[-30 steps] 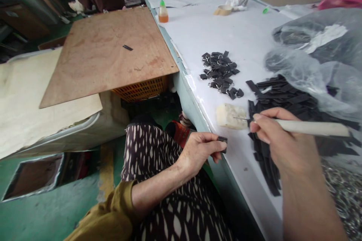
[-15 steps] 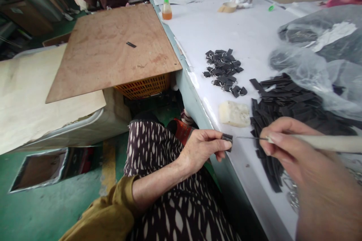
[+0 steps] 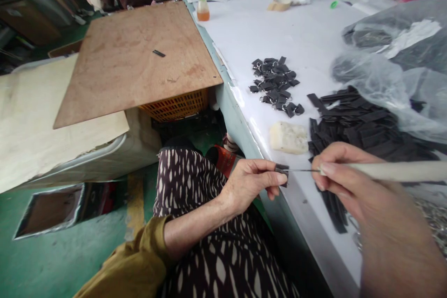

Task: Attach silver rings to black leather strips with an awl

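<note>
Between the thumb and fingers of my left hand [image 3: 249, 179] is a small folded black strip [image 3: 282, 174], held over the table's near edge. My right hand [image 3: 356, 191] grips a tool with a long pale handle [image 3: 394, 171] and a thin metal needle-like shaft [image 3: 300, 170]. The shaft's tip meets the black strip; whether it has gone into it I cannot tell. Beside my right hand lies a heap of black strips [image 3: 363, 125]. A whitish block [image 3: 288, 138] sits just beyond my hands. Farther off is a pile of black tabs with metal rings [image 3: 275, 81].
Loose metal rings [image 3: 433, 223] lie at the right, partly behind my right hand. Clear plastic bags [image 3: 394, 74] cover the table's right side. A bottle of orange liquid [image 3: 203, 9] stands near the left edge. A wooden board [image 3: 139, 65] rests over an orange crate [image 3: 178, 106].
My right hand has moved left, bringing the tool's thin shaft up against the black strip. My left hand keeps its hold almost unmoved. The view has shifted slightly.
</note>
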Demonstrator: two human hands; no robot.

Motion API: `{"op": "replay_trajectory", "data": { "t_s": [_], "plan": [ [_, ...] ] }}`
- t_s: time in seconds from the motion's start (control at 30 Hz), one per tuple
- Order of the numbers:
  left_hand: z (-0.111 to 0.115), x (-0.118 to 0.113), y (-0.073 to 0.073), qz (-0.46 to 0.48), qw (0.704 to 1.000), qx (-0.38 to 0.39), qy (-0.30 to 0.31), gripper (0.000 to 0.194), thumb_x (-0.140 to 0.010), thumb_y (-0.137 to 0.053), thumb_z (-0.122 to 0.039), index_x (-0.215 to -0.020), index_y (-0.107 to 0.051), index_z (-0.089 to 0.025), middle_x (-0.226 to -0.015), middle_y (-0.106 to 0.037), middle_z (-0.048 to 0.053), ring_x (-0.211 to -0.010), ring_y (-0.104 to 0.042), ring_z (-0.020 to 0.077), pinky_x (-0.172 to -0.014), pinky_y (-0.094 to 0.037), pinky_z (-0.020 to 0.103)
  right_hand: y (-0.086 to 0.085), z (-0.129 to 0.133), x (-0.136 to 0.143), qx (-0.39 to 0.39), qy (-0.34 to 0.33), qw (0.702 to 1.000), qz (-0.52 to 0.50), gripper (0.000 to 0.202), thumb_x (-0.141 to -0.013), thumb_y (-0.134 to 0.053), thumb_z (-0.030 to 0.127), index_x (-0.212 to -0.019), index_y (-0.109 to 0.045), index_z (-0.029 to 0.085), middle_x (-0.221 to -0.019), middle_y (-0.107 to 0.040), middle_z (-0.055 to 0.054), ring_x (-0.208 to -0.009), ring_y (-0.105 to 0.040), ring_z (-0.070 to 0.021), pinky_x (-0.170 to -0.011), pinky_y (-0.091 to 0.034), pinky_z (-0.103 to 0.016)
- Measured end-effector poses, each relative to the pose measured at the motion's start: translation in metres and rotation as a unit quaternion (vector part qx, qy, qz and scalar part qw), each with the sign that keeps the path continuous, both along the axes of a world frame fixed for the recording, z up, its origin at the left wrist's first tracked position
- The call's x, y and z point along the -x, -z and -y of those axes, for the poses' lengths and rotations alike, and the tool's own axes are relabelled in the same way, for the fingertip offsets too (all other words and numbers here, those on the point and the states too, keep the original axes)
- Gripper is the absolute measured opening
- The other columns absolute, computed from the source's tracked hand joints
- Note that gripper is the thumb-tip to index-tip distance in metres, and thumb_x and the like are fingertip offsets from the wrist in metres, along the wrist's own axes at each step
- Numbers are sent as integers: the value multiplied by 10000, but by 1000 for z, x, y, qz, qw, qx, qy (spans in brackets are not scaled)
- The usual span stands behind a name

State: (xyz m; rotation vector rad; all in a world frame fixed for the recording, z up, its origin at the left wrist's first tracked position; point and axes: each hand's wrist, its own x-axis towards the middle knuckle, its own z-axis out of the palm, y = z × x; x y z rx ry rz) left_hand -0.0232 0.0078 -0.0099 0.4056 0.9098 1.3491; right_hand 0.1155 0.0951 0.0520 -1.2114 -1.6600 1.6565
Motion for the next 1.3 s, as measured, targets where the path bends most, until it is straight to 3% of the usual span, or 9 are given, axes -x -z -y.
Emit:
{"op": "replay_trajectory", "data": {
  "t_s": [0.23, 0.6, 0.83, 1.07, 1.17, 1.23, 1.3],
  "plan": [
    [1, 1, 3, -10, 1000, 4, 5, 250, -648, -740, -331, -626, -630, -108, -498, -536, -11, -448, -457, 70, -475, -372, 219, 5, -1, 1, -1, -8, 1000, 11, 213, -709, -647, 331, -586, -541, 194, -516, -504, 6, -515, -443, -95, -462, -313, -186],
    [4, 0, 7, -43, 999, 20, 19, 210, -696, -685, -310, -615, -621, -127, -480, -525, -16, -434, -433, 71, -470, -354, 225, 10, -11, -7, 2, -92, 995, 41, 252, -728, -652, 394, -630, -547, 187, -529, -531, 1, -522, -466, -105, -451, -314, -204],
    [5, -1, 9, -58, 998, 34, 18, 217, -689, -682, -291, -566, -599, -133, -442, -504, -23, -404, -416, 69, -444, -333, 226, -3, -8, -10, -26, 30, 999, 23, 192, -679, -674, 301, -575, -553, 193, -524, -518, 1, -521, -478, -89, -450, -352, -169],
    [5, -2, 12, -60, 998, 31, 3, 217, -678, -695, -306, -577, -615, -130, -436, -499, -25, -395, -412, 68, -436, -321, 227, -7, -6, -9, -34, 102, 994, 33, 197, -544, -761, 313, -623, -612, 212, -630, -612, -30, -546, -575, -134, -472, -457, -215],
    [4, -2, 13, -56, 998, 37, -4, 207, -671, -698, -299, -580, -616, -132, -431, -493, -29, -391, -408, 67, -428, -324, 223, -5, -7, -10, -47, 106, 993, 38, 267, -462, -812, 305, -643, -635, 218, -630, -627, -40, -525, -584, -155, -376, -395, -200],
    [4, -2, 13, -56, 998, 40, -7, 216, -670, -698, -305, -574, -610, -134, -429, -488, -31, -387, -404, 65, -425, -323, 222, -4, -7, -11, -53, 111, 992, 23, 255, -481, -814, 281, -652, -635, 221, -614, -620, -37, -505, -570, -145, -344, -346, -189],
    [4, -2, 13, -57, 997, 44, -10, 227, -672, -695, -314, -567, -602, -135, -429, -485, -32, -383, -403, 63, -423, -321, 223, -4, -7, -10, -48, 117, 992, -1, 178, -579, -773, 260, -667, -621, 231, -590, -592, -20, -496, -554, -126, -346, -336, -186]
  ]
}}
